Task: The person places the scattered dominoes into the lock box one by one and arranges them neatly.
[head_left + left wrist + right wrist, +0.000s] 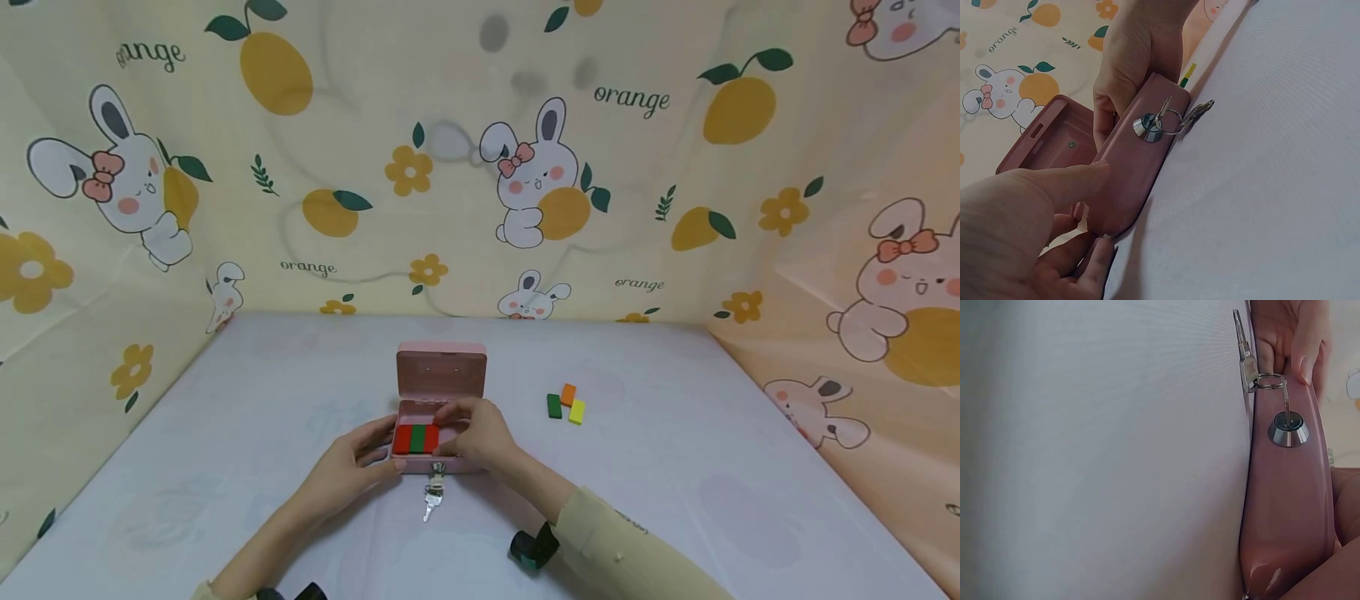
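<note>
A pink metal cash box (442,467) stands on the table with its lid (441,375) raised. Inside, at the left, red blocks (402,439) lie side by side with a green block (417,439) between them. My left hand (347,462) holds the box's left end, thumb on the front face and fingers around the side. My right hand (483,435) reaches into the box; its thumb and forefinger pinch the rightmost red block (431,437) at its two ends. In the left wrist view, a key sits in the front lock (1147,127), with another key (1199,114) hanging from its ring.
Right of the box lie a green block (554,406), an orange block (568,394) and a yellow block (577,412). The white-covered table (675,500) ends at a patterned cloth backdrop (450,208) at the back and sides.
</note>
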Motion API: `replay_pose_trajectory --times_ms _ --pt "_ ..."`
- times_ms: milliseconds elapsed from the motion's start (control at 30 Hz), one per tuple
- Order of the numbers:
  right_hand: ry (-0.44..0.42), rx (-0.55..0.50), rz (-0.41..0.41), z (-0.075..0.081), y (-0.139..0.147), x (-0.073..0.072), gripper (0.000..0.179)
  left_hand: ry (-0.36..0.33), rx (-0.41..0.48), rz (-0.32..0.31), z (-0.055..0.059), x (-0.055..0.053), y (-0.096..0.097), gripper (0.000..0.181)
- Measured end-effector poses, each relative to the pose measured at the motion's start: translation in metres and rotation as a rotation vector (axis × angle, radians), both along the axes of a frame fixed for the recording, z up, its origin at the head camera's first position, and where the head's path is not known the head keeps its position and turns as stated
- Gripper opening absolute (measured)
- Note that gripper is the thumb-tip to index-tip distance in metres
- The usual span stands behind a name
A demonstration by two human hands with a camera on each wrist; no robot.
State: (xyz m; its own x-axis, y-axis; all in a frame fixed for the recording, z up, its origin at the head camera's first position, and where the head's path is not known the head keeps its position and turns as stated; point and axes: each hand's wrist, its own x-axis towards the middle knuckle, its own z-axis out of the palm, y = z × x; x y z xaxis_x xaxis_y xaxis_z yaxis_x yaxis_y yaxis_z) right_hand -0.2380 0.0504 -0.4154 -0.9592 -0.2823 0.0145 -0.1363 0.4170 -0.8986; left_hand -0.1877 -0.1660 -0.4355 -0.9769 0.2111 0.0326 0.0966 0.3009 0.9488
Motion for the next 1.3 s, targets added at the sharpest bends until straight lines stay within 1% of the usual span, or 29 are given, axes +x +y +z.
replay_pose_trajectory --times_ms 333,633,867,1000,1100,1300 --pt "0.010 0.003 0.009 0.000 0.000 0.000 0.037 0.002 0.015 -0.010 0.001 0.000 -0.001 0.077" --pt "0.018 0.010 0.016 0.001 0.000 0.001 0.038 -0.006 0.000 0.004 0.001 0.001 0.001 0.076" --pt "0.022 0.020 0.019 0.002 0.001 0.001 0.038 0.002 0.006 -0.005 0.001 0.001 0.000 0.077" --pt "0.002 0.011 0.018 0.002 0.002 0.001 0.039 0.009 0.014 -0.012 0.000 0.001 0.000 0.077" --pt "-0.028 -0.012 0.032 0.003 0.004 0.001 0.041 0.012 0.020 -0.015 -0.001 0.001 0.000 0.077" --pt "-0.075 -0.061 0.099 0.006 0.015 -0.001 0.046 0.014 0.018 -0.010 0.000 0.001 0.000 0.077"
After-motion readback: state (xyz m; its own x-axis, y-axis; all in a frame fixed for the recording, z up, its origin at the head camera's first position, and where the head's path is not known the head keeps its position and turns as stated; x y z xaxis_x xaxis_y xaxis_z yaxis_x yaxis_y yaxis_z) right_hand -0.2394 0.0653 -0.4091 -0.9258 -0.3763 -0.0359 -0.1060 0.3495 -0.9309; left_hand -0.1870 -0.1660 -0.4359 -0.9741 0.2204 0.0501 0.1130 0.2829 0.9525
